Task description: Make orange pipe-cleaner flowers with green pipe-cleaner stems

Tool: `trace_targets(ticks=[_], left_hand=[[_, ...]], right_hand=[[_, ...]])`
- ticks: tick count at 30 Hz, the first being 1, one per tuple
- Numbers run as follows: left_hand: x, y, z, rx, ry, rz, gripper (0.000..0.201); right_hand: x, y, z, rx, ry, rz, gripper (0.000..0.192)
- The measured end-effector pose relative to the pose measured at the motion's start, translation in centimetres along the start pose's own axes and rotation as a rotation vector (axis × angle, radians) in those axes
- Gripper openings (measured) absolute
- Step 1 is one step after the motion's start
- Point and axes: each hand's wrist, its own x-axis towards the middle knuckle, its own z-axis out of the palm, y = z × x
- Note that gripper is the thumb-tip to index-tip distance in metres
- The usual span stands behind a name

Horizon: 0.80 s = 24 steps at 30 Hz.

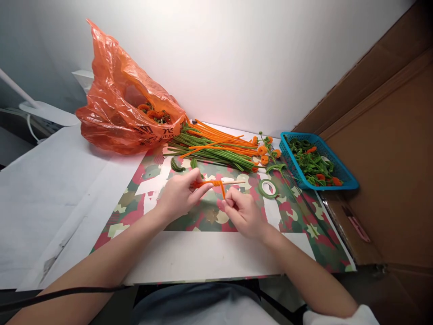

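Head view: left hand (177, 194) pinching wooden stick (233, 182) w/ orange pipe cleaner (213, 183) coiled on it, above table (203, 253); right hand (241, 210) pinching cleaner's loose end. Tape roll (268, 188) just right.

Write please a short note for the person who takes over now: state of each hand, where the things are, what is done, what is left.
Left hand: pinches the thin pale wooden stick at its wrapped end.
Right hand: holds the loose tail of the fuzzy orange pipe cleaner.
Done: a few orange turns sit on the stick.
Left: the tail is unwound.
Nearby: bundle of green and orange pipe cleaners, green tape roll, blue plastic basket, orange plastic bag.
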Motion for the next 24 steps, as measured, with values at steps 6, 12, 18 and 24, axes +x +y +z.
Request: trace_targets(ticks=[6, 12, 18, 24], left_hand=[[0.0, 0.0, 0.0, -0.493, -0.118, -0.028, 0.038], [0.0, 0.1, -0.4, -0.562, -0.355, 0.006, 0.038], [-0.3, -0.1, 0.0, -0.391, -0.495, -0.011, 0.036], [0.0, 0.1, 0.3, 0.000, -0.202, 0.053, 0.032]], right_hand=[[0.1, 2.3, 0.6, 0.363, -0.004, 0.086, 0.036], [1.0, 1.9, -1.9, 0.592, -0.011, 0.112, 0.041], [0.0, 1.1, -3.5, 0.370, 0.020, 0.109, 0.038], [-0.8, 0.7, -2.5, -0.083, 0.067, -0.083, 0.029]])
